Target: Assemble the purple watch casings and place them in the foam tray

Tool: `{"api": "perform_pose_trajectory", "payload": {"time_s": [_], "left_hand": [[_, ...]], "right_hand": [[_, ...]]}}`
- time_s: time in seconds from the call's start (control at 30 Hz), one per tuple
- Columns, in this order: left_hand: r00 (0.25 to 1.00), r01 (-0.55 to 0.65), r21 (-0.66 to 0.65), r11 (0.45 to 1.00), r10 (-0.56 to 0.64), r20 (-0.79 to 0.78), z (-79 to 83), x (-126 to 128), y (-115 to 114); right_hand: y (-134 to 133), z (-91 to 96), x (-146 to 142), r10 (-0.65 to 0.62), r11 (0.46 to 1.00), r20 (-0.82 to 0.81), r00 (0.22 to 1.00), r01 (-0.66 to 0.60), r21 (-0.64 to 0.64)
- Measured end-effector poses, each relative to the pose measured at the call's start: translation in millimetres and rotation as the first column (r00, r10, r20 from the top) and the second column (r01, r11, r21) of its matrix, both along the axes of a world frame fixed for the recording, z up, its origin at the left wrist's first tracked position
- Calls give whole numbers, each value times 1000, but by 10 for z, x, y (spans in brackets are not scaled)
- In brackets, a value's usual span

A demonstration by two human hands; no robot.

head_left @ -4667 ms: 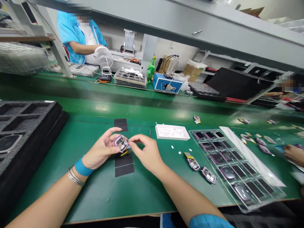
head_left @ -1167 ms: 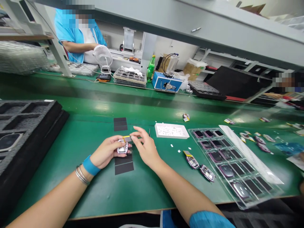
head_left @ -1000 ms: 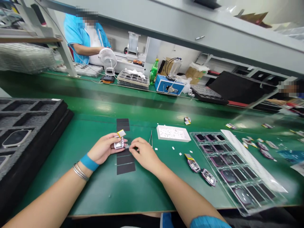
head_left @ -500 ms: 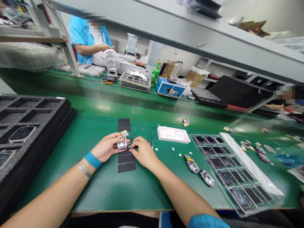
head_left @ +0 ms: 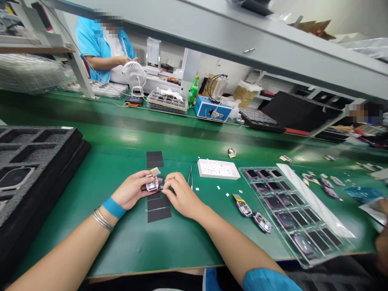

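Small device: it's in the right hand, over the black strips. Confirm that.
Wrong hand. The head view shows the small device in the left hand, not the right hand. It is over the black strips, as you said.

No readable text anywhere. The green plastic soda bottle (head_left: 193,92) on the far bench is showing a label, and the blue metal tester box (head_left: 209,108) beside it is carrying a pale front panel, both too small to read. The yellow-taped flat pouch cell (head_left: 154,171) on the near bench is showing no legible marking either.
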State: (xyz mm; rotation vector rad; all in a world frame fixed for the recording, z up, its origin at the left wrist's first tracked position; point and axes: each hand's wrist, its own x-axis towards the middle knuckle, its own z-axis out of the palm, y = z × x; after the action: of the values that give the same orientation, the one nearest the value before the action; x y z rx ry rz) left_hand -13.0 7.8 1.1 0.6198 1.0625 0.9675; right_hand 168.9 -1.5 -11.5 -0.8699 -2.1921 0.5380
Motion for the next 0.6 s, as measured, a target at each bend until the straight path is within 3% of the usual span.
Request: {"api": "perform_pose_trajectory", "payload": {"time_s": [0.1, 0.2, 0.27, 0.37, 0.6], "left_hand": [[1000, -10, 26, 1000, 10, -24, 9, 40, -22], [999, 4, 35, 999, -2, -51, 5, 90, -46], [997, 21, 35, 999, -18, -70, -7, 119, -57], [995, 33, 44, 998, -29, -100, -31, 146, -64], [992, 37, 56, 998, -30, -119, -46, 165, -77]], "right_hand": [[-14, 39, -41, -76, 993, -269, 960, 48, -108], [-8, 21, -93, -162, 950, -368, 916, 44, -308], [-2, 10, -106, -206, 924, -353, 913, 63, -378], [1, 24, -96, -231, 918, -314, 921, 98, -385], [-20, 58, -72, -99, 930, -170, 980, 31, -366]]}}
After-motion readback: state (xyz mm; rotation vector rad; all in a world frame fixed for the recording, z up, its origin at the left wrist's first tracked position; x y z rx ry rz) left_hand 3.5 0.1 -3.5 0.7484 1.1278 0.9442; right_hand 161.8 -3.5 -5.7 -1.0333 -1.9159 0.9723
